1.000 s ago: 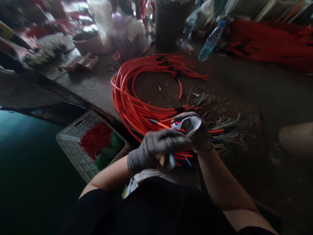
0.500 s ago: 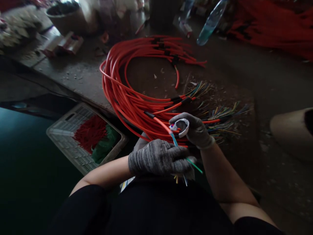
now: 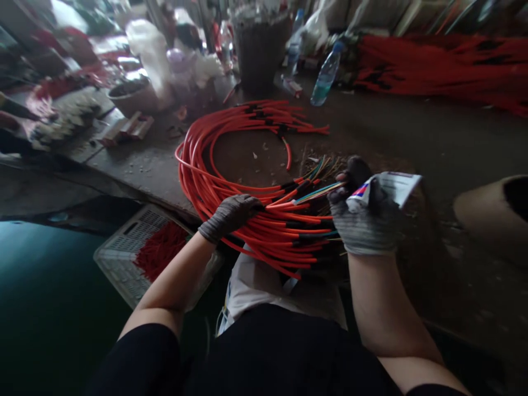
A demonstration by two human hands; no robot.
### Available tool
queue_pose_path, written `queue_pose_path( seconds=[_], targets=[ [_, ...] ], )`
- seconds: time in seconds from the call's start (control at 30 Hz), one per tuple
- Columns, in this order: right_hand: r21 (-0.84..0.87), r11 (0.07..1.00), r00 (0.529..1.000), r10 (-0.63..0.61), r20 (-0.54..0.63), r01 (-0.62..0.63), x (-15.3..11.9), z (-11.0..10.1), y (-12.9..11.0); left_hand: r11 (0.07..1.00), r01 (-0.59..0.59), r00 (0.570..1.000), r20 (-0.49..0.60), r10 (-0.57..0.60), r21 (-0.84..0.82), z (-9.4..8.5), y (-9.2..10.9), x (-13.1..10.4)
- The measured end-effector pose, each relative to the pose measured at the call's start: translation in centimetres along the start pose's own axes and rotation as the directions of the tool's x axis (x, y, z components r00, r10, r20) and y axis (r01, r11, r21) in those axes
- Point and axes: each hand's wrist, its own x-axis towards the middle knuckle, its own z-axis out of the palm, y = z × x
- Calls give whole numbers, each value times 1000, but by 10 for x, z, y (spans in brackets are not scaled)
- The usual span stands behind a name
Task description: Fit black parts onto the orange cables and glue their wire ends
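My left hand point(image 3: 233, 215), in a grey knit glove, is closed around an orange cable point(image 3: 275, 207) at a dark band on it. Thin coloured wires point(image 3: 315, 192) fan out of an orange cable end towards my right hand point(image 3: 365, 217), also gloved. Its fingertips meet the wire tips and appear to pinch them. The same hand holds a flat white packet or flattened tube point(image 3: 399, 186) with red and blue print, sticking out to the right. A curved bundle of orange cables point(image 3: 198, 159) with black bands lies on the table beneath and around my hands.
A white plastic crate point(image 3: 124, 250) with red pieces stands low at the left. Further back on the worktable point(image 3: 144, 159) are a water bottle point(image 3: 325, 77), a dark bucket point(image 3: 258, 55), a bowl point(image 3: 132, 96) and small boxes point(image 3: 127, 129). Red cables point(image 3: 437, 69) lie at the back right.
My left hand has moved up and left onto the cable. My right hand has gone right with the white packet, which is now straighter. The view has tilted up.
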Motion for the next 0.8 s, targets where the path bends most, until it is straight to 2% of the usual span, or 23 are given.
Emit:
queue_pose_path(
  seconds=[0.07, 0.13, 0.2, 0.3, 0.37, 0.4, 0.47, 0.53, 0.57, 0.63, 0.7, 0.73, 0.8],
  targets=[
    [91, 994, 999, 53, -2, -53, 1, -5, 12, 988, -77, 990, -124, 60, -136, 9, 17, 8],
    [159, 982, 994, 110, -15, -107, 1, -15, 25, 950, -171, 959, -266, 99, -261, 22, 38, 17],
    [222, 967, 983, 149, -107, -122, 1, -31, 31, 943, -151, 950, -308, 55, -295, 35, 56, 22],
    [323, 946, 928, 102, -357, 21, 0, -58, 22, 987, 1, 988, -154, -26, -159, 42, 66, 30],
    [380, 917, 907, 54, -418, 121, -2, -66, 10, 998, 46, 999, -16, -47, -44, 37, 63, 46],
    [413, 902, 915, 51, -400, 130, -2, -65, 5, 998, 57, 997, 52, -58, 13, 33, 61, 56],
    [463, 884, 953, 86, -292, 62, -2, -53, 4, 991, 70, 984, 156, -87, 113, 24, 62, 80],
    [461, 886, 977, 133, -167, -42, 1, -37, 12, 983, 50, 976, 201, -86, 178, 18, 66, 98],
    [453, 889, 982, 146, -122, -76, 3, -30, 18, 981, 39, 980, 187, -75, 189, 17, 69, 101],
    [431, 895, 985, 160, -61, -118, 5, -24, 26, 985, 34, 995, 91, -50, 170, 18, 72, 96],
    [395, 904, 985, 172, 8, -161, 5, -27, 28, 996, -18, 999, -33, 21, 82, 22, 72, 78],
    [356, 918, 984, 173, 45, -177, 5, -29, 27, 997, -70, 992, -101, 71, 19, 24, 71, 68],
    [211, 973, 996, 90, 22, -92, 2, -33, 21, 968, -212, 953, -250, 174, -133, 25, 72, 52]
  ],
)
